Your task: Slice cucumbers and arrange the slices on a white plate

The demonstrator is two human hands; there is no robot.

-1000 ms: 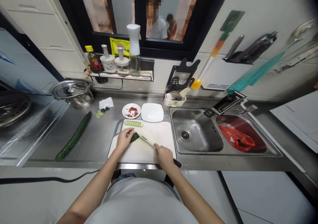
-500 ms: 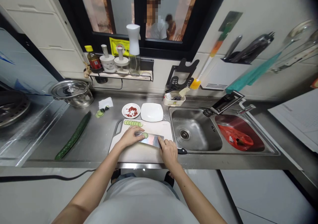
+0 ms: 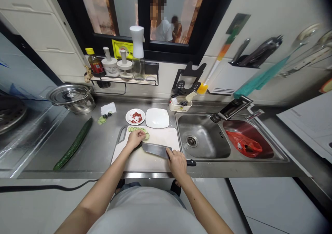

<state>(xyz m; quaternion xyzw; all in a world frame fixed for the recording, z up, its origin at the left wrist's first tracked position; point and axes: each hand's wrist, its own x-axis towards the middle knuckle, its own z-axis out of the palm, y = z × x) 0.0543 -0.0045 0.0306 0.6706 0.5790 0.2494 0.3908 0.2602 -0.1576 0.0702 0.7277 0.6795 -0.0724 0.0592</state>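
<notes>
My right hand (image 3: pixel 177 160) is closed on a kitchen knife (image 3: pixel 155 149), its index finger along the wide blade. The blade lies across the white cutting board (image 3: pixel 153 163), and the black handle sticks out past my palm. My left hand (image 3: pixel 136 139) pinches a round cucumber slice (image 3: pixel 147 136) over the board, left of the blade tip. Behind its fingers, an overlapping row of cucumber slices (image 3: pixel 134 129) lies along the board's back edge. Something dark green shows under my left palm, mostly hidden.
A plate of chopped red pieces (image 3: pixel 130 120) and a white dish (image 3: pixel 157 118) stand behind the board. A whole cucumber (image 3: pixel 74 144) and a lidded pot (image 3: pixel 77 101) are at left. The sink (image 3: pixel 204 140) adjoins on the right, with a red bag (image 3: pixel 245 144) in its second basin.
My left hand has lifted the cucumber slice off the blade and moved it back and left toward the row. The knife has turned slightly and stays in my right hand.
</notes>
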